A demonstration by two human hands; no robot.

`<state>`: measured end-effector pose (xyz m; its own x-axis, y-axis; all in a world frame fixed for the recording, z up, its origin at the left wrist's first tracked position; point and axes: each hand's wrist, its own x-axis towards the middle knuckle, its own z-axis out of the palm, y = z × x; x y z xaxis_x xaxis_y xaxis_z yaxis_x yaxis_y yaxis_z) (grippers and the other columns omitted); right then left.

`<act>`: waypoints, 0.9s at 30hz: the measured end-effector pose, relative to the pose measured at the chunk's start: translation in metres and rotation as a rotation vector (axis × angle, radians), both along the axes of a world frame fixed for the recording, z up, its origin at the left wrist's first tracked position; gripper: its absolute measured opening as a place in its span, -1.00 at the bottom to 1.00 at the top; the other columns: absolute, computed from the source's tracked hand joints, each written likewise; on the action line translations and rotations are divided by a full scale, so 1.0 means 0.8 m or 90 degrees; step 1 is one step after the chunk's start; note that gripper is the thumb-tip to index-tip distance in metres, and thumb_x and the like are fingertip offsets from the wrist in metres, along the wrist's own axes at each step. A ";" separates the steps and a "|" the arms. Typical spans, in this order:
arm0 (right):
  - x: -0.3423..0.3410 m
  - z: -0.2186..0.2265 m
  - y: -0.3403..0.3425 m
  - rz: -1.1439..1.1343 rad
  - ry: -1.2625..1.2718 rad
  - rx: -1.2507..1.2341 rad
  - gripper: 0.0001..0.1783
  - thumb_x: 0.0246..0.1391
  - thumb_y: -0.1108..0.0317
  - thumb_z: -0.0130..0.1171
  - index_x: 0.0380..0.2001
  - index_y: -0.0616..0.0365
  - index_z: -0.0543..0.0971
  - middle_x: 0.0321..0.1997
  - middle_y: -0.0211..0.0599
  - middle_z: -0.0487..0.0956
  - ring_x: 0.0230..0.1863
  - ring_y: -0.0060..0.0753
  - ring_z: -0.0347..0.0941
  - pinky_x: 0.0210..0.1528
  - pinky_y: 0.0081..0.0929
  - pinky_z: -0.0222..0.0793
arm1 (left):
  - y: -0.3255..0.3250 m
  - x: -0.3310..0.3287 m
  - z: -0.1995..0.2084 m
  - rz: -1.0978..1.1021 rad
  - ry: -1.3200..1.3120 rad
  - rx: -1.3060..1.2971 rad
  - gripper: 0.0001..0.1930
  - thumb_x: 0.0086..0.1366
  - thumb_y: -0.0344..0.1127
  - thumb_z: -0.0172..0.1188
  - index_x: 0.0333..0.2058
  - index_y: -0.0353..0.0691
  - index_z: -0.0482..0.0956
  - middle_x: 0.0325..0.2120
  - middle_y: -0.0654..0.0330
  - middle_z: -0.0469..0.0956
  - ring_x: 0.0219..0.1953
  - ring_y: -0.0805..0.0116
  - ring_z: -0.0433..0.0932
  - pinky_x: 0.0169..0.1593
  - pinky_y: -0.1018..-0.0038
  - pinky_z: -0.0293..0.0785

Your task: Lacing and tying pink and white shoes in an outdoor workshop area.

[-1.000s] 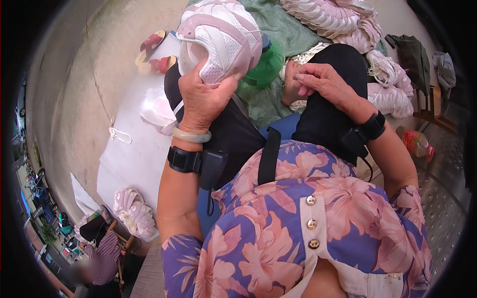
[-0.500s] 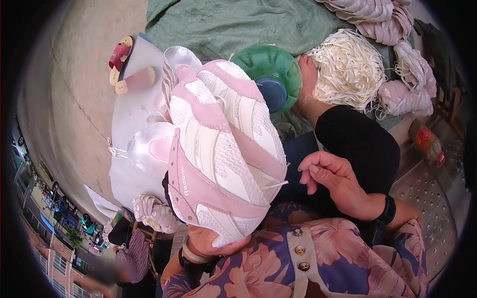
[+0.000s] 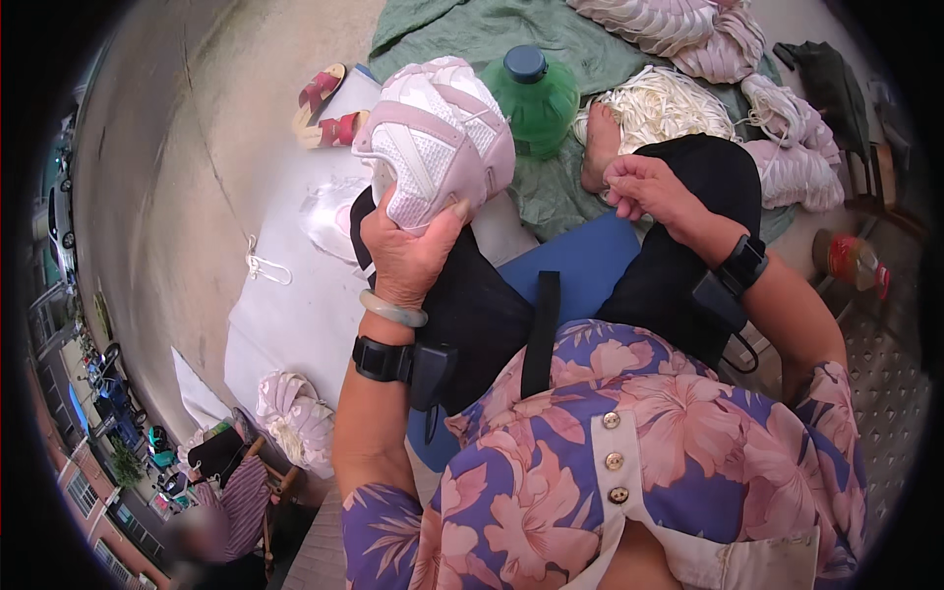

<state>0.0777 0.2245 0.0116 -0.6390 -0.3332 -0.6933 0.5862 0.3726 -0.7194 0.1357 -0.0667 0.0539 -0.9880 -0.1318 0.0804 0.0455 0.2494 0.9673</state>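
Nested pink-and-white shoe uppers [image 3: 442,138], gripped at their near edge by the left hand [image 3: 405,254], are held left of a green bottle [image 3: 539,106]; the right hand [image 3: 657,193], fingers curled narrow, is held beside the right knee [image 3: 726,169].

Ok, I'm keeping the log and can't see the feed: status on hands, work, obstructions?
Left hand gripping stacked pink-and-white shoe uppers. Right hand curled, hold unclear. Green bottle close by the uppers; nothing seems in the way.
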 end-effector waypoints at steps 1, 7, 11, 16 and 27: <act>-0.005 -0.001 0.000 0.020 -0.015 0.007 -0.85 0.09 0.27 -0.03 -0.34 0.08 0.45 -0.51 -0.51 0.46 -0.55 -0.74 0.36 -0.50 -0.77 0.25 | -0.002 -0.001 0.001 0.033 -0.008 0.071 -0.63 -0.08 -0.47 0.30 -0.24 -0.43 0.50 -0.40 0.17 0.57 -0.37 0.45 0.52 -0.26 0.55 0.44; -0.094 -0.022 -0.043 0.219 0.671 0.261 -0.59 -0.02 0.08 0.06 -0.24 0.20 0.39 -0.47 -0.16 0.45 -0.38 -0.23 0.45 -0.34 -0.36 0.35 | -0.014 -0.009 0.008 0.131 -0.025 0.275 -0.61 -0.04 -0.49 0.28 -0.18 -0.47 0.46 -0.33 0.18 0.53 -0.36 0.47 0.50 -0.23 0.54 0.45; -0.156 -0.029 -0.091 0.292 0.827 0.431 -0.37 -0.10 -0.13 0.11 -0.10 0.12 0.33 -0.35 -0.10 0.50 -0.24 -0.02 0.44 -0.22 -0.21 0.34 | -0.022 -0.011 0.003 0.144 -0.033 0.298 -0.60 -0.05 -0.49 0.29 -0.19 -0.47 0.46 -0.33 0.17 0.53 -0.35 0.46 0.50 -0.21 0.54 0.45; -0.201 -0.030 -0.131 0.562 0.581 0.443 -0.44 -0.24 -0.02 0.20 -0.23 0.16 0.42 -0.31 -0.07 0.53 -0.23 -0.01 0.45 -0.22 -0.18 0.37 | -0.023 -0.016 -0.004 0.115 -0.064 0.265 -0.61 -0.05 -0.47 0.30 -0.19 -0.45 0.47 -0.33 0.17 0.53 -0.33 0.46 0.50 -0.20 0.54 0.43; -0.079 -0.018 -0.093 0.535 0.692 0.389 -0.49 -0.33 0.06 0.19 -0.32 0.17 0.36 -0.60 -0.01 0.45 -0.47 0.10 0.40 -0.42 -0.07 0.29 | -0.030 -0.024 -0.008 0.089 -0.018 0.299 -0.62 -0.05 -0.47 0.30 -0.20 -0.45 0.48 -0.33 0.18 0.54 -0.33 0.47 0.50 -0.20 0.54 0.44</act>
